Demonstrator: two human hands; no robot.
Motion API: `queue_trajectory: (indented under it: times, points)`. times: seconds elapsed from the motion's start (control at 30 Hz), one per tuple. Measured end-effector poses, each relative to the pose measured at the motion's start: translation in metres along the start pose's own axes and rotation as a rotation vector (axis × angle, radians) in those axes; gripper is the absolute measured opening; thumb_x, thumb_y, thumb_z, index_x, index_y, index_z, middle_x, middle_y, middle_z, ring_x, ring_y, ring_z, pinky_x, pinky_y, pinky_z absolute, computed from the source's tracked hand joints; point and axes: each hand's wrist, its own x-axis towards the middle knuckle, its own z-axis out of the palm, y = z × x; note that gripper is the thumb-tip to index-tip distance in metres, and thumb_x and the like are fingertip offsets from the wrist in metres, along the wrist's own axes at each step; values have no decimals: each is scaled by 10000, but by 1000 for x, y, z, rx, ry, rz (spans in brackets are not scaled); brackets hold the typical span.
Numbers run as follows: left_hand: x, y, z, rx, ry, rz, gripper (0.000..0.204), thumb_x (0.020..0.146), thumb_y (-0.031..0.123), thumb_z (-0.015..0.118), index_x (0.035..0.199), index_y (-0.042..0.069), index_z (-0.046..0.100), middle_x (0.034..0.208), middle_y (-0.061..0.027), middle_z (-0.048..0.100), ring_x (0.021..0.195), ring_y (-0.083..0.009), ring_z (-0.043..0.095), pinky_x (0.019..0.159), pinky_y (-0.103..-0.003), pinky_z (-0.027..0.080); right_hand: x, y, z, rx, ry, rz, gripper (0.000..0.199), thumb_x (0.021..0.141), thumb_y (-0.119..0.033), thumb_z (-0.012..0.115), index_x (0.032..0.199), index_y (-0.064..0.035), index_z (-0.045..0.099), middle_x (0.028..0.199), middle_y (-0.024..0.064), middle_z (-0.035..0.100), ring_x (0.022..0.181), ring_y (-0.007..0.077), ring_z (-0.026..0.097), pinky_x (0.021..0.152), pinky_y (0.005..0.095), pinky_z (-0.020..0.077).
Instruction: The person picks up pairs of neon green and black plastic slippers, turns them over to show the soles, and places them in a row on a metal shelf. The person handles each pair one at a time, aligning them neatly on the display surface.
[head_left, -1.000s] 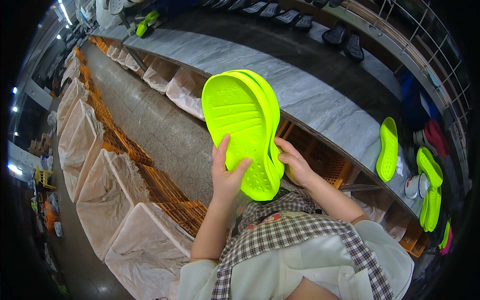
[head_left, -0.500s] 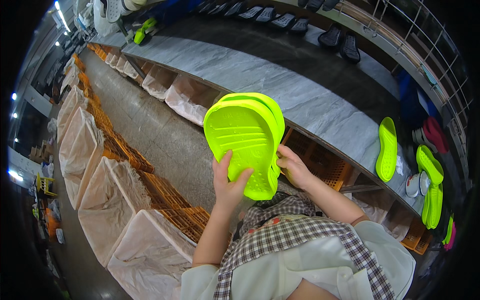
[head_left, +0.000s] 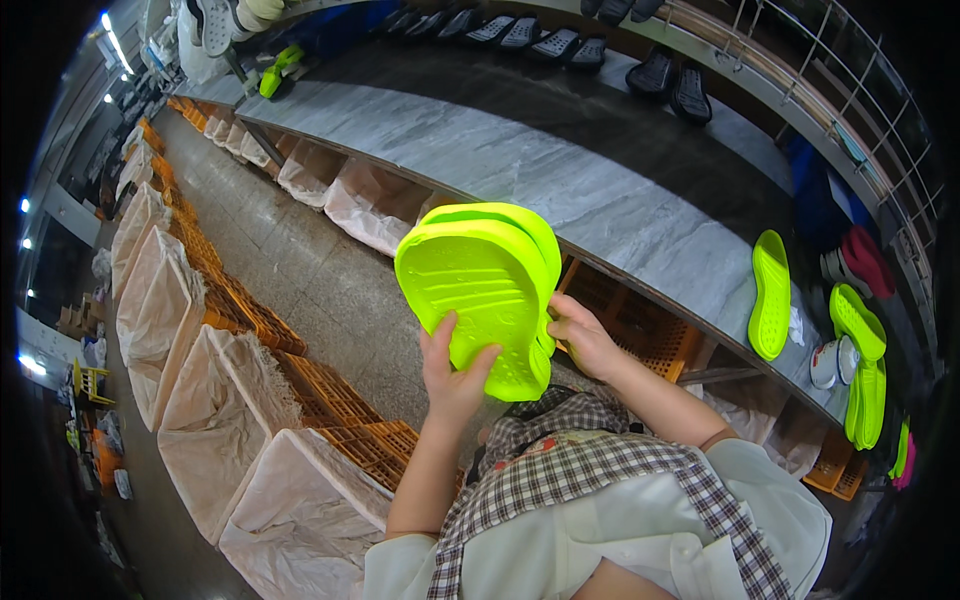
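In front of my apron I hold a stack of neon green shoe insoles [head_left: 470, 270], wide toe ends up and heels toward me. My left hand [head_left: 455, 375] is closed on the near-left edge, with the thumb and a finger lying over the top face. My right hand [head_left: 588, 345] pinches the right edge near the narrow middle; its fingertips are partly hidden behind the insoles. How many are stacked cannot be made out fully, but at least two rims show at the toe end.
To the right runs a long grey marbled workbench [head_left: 600, 215], bearing a single green insole [head_left: 769, 295], more green insoles [head_left: 865, 400] and a row of black insoles [head_left: 553, 42]. Orange crates [head_left: 375, 450] with pale cloth liners [head_left: 310, 500] line the left. A wire rack [head_left: 850, 80] stands behind the bench.
The stack has shifted slightly left and down and tilted a little away, still in both hands. The whole view has turned slightly.
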Motion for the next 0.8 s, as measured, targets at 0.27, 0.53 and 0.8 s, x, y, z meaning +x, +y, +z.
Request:
queue_trajectory:
  times: [0.27, 0.53, 0.8]
  points:
    - [28, -24, -1, -1440, 37, -959, 425, 913, 208, 571, 1267, 16, 436, 1162, -135, 546, 992, -252, 598, 795, -366, 533, 6, -51, 6, -340, -218, -307, 471, 963, -280, 431, 1339, 2, 445, 1337, 141, 502, 1230, 220, 456, 1075, 357, 284]
    - [18, 2, 10, -1606, -69, -684, 339, 938, 264, 555, 1188, 39, 515, 1031, -78, 595, 900, -150, 602, 716, -272, 535, 4, -59, 35, -134, -209, -339, 519, 960, -331, 443, 1359, -6, 376, 1282, 152, 535, 1241, 223, 453, 1070, 366, 295]
    - [22, -2, 20, -1398, -105, -585, 368, 943, 302, 532, 1216, 55, 513, 1082, -81, 592, 949, -199, 599, 787, -315, 530, -24, -60, 40, -574, -61, -370, 755, 754, -293, 738, 1367, -64, 361, 1376, 166, 358, 1231, 297, 460, 1007, 409, 389]
